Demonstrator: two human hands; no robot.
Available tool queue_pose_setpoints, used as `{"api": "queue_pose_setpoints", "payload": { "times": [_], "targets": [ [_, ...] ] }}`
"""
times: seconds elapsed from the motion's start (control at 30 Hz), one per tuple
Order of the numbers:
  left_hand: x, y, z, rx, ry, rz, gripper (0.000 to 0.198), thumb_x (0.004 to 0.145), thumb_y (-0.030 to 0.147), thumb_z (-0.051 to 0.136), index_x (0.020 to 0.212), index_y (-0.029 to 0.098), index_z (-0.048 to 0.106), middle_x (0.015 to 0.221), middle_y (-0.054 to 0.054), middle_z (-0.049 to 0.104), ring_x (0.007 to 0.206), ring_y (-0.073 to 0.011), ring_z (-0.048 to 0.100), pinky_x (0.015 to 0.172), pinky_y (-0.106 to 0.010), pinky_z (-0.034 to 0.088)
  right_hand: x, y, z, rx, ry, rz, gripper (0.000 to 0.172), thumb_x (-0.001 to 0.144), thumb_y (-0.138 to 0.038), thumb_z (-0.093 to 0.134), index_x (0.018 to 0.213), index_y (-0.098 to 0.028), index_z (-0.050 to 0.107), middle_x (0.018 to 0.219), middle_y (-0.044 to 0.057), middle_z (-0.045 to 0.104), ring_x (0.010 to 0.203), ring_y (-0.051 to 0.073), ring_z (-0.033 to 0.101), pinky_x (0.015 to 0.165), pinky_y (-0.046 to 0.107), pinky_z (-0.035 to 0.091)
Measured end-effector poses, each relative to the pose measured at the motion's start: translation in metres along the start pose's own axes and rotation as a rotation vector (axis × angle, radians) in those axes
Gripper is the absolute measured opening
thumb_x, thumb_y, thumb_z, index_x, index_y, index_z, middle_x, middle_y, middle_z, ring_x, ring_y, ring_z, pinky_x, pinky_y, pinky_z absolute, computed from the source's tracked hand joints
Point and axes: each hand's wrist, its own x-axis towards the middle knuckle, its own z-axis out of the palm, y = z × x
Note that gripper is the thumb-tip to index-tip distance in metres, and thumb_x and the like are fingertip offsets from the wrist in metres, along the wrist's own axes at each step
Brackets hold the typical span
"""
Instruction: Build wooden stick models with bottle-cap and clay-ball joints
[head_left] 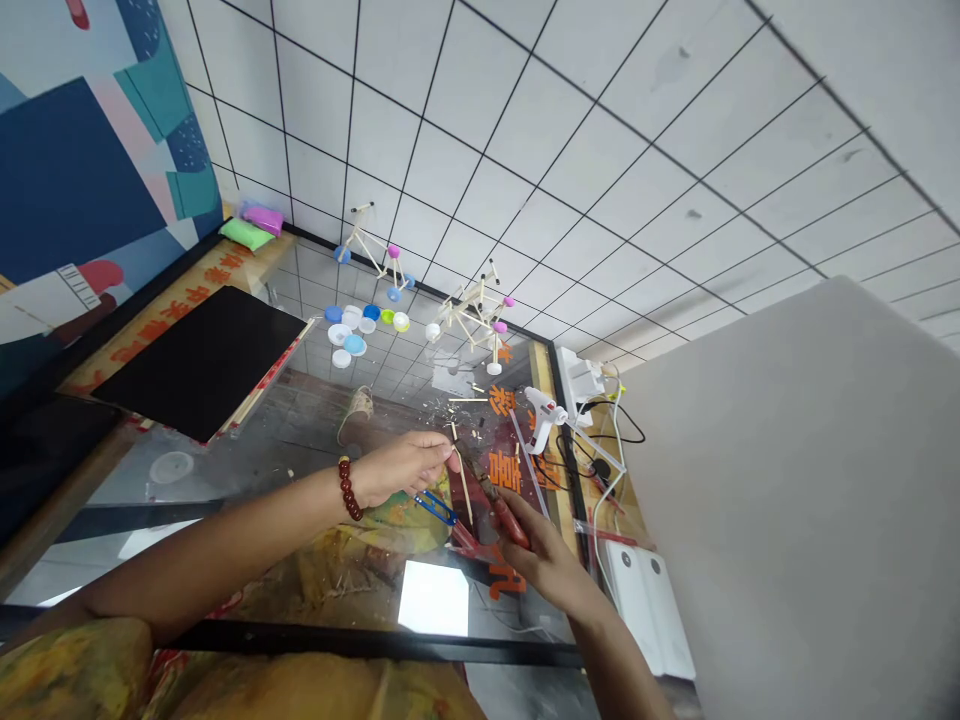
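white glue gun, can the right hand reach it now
Probably yes: nothing tall stands between the right hand and the white glue gun, though that hand holds red-handled pliers.

Indoor light, diffuse, moderately bright; source out of frame. Glass-topped counter (262, 462) mirrors the wall tiles (480, 110); glare (433, 598) whites out a patch near its front edge, a second farther left. Hands (401, 472) readable, shading soft. Fine scraps (446, 412) poorly resolved. Wide-angle stretch slants the tile lines; pale surface (810, 500) at right nearly featureless, shading darker toward the lower corner.
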Motion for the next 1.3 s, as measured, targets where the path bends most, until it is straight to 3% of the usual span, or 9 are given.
{"api": "queue_pose_setpoints", "payload": {
  "times": [0.13, 0.3, 0.5, 0.67, 0.8, 0.9, 1.07, 1.3],
  "targets": [
    [0.001, -0.003, 0.001, 0.006, 0.023, 0.009, 0.043, 0.081, 0.057, 0.057, 0.083, 0.014, 0.056, 0.052, 0.010, 0.030, 0.043, -0.0036, 0.020, 0.044, -0.020, 0.012, 0.000, -0.001, 0.003, -0.017, -0.006, -0.008, 0.059, 0.072, -0.014, 0.054, 0.130, -0.021, 0.052, 0.114, 0.005, 0.063, 0.103, 0.021, 0.059, 0.088, 0.033, 0.050],
    [0.001, -0.002, 0.002, -0.050, 0.035, 0.018, 0.039, 0.081, 0.053, 0.058, 0.080, 0.014, 0.056, 0.050, 0.010, 0.030, 0.041, -0.0030, 0.020, 0.043, -0.020, 0.012, 0.001, -0.001, 0.008, -0.063, 0.013, 0.014, 0.052, 0.074, -0.015, 0.053, 0.125, -0.021, 0.055, 0.092, 0.001, 0.064, 0.081, 0.016, 0.059, 0.070, 0.025, 0.049],
    [-0.001, 0.005, -0.001, -0.059, -0.047, -0.074, 0.034, 0.084, 0.045, 0.053, 0.085, 0.012, 0.058, 0.056, 0.004, 0.049, 0.043, -0.0073, 0.041, 0.044, -0.022, 0.028, 0.001, -0.001, 0.012, -0.132, 0.032, -0.015, 0.046, 0.073, -0.011, 0.049, 0.119, -0.018, 0.055, 0.084, -0.001, 0.058, 0.072, 0.012, 0.052, 0.063, 0.022, 0.043],
    [0.002, -0.005, 0.002, 0.089, 0.069, -0.016, 0.026, 0.087, 0.037, 0.046, 0.079, 0.013, 0.055, 0.050, 0.008, 0.035, 0.040, -0.0045, 0.023, 0.042, -0.021, 0.015, 0.003, -0.003, 0.015, -0.273, 0.061, -0.075, 0.036, 0.073, -0.009, 0.047, 0.107, -0.018, 0.056, 0.080, -0.002, 0.058, 0.068, 0.012, 0.051, 0.065, 0.024, 0.041],
    [-0.002, -0.005, 0.008, 0.203, 0.113, 0.072, 0.028, 0.086, 0.038, 0.043, 0.078, 0.014, 0.056, 0.052, 0.007, 0.036, 0.045, -0.0065, 0.028, 0.044, -0.020, 0.021, 0.005, -0.006, 0.014, -0.321, 0.103, -0.135, 0.038, 0.070, -0.005, 0.045, 0.105, -0.018, 0.056, 0.080, -0.001, 0.060, 0.069, 0.013, 0.054, 0.065, 0.023, 0.042],
    [-0.008, 0.004, 0.014, 0.265, 0.131, 0.134, 0.026, 0.085, 0.036, 0.042, 0.077, 0.016, 0.056, 0.056, 0.005, 0.038, 0.049, -0.0081, 0.032, 0.047, -0.021, 0.026, 0.007, -0.009, 0.011, -0.358, 0.132, -0.156, 0.043, 0.066, -0.003, 0.045, 0.105, -0.018, 0.057, 0.080, -0.001, 0.061, 0.070, 0.013, 0.056, 0.066, 0.022, 0.043],
    [-0.012, 0.011, 0.018, 0.310, 0.267, 0.161, 0.026, 0.085, 0.034, 0.039, 0.067, 0.019, 0.049, 0.054, 0.005, 0.037, 0.050, -0.0097, 0.032, 0.049, -0.022, 0.027, 0.018, -0.004, 0.009, -0.374, 0.189, -0.217, 0.050, 0.070, -0.007, 0.049, 0.118, -0.020, 0.056, 0.093, 0.002, 0.068, 0.080, 0.016, 0.064, 0.073, 0.024, 0.049],
    [-0.011, 0.010, 0.014, 0.331, 0.268, 0.199, 0.027, 0.086, 0.038, 0.041, 0.069, 0.019, 0.050, 0.057, 0.004, 0.042, 0.051, -0.0098, 0.033, 0.050, -0.023, 0.027, 0.026, 0.005, 0.008, -0.570, 0.306, -0.303, 0.056, 0.073, -0.010, 0.049, 0.128, -0.020, 0.052, 0.106, 0.009, 0.069, 0.092, 0.022, 0.068, 0.081, 0.033, 0.055]
  ]
}}
